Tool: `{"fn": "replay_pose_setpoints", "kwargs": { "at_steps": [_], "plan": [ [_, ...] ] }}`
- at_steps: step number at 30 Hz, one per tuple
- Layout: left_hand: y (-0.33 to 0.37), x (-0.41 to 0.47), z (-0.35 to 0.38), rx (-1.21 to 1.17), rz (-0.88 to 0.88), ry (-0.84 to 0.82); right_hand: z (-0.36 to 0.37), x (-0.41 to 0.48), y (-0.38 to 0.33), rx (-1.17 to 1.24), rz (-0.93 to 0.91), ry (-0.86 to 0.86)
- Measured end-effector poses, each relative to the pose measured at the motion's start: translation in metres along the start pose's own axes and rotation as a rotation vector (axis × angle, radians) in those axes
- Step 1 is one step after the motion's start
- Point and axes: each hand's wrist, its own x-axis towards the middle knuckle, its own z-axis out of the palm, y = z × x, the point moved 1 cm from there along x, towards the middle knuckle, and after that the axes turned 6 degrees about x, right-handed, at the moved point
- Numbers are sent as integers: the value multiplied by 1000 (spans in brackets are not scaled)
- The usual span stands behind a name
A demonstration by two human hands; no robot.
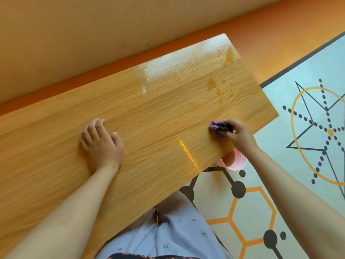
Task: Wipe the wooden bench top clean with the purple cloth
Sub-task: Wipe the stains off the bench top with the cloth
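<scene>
The right hand (238,136) grips the bunched purple cloth (214,126) with curled fingers, pressing it on the wooden bench top (149,113) near its right front edge. The left hand (101,144) lies flat, fingers straight. 1 pink bucket (235,162) sits below the edge; I cannot tell what is in it.

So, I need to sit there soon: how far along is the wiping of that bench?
Done: hard to judge; the bench top shines at its far middle, perhaps damp. In hand: the right hand grips the bunched purple cloth near the right end, while the left hand rests flat. Left: darker blotches toward the far right corner look unwiped.
</scene>
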Motion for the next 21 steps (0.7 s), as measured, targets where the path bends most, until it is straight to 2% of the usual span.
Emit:
{"fn": "replay_pose_setpoints", "kwargs": {
  "at_steps": [7, 10, 14, 17, 21],
  "plan": [
    [0, 1, -1, 5, -6, 1, 21, -75, -1, 81, 86, 56],
    [2, 0, -3, 12, -7, -3, 33, -81, -11, 153, 79, 43],
    [2, 0, -4, 14, -22, -18, 37, -76, -12, 112, 40, 54],
    [14, -2, -3, -64, -76, -40, 36, -75, -7, 126, 2, 47],
    [82, -32, 5, -130, 96, -24, 27, -64, 8, 136, -6, 52]
  ]
}}
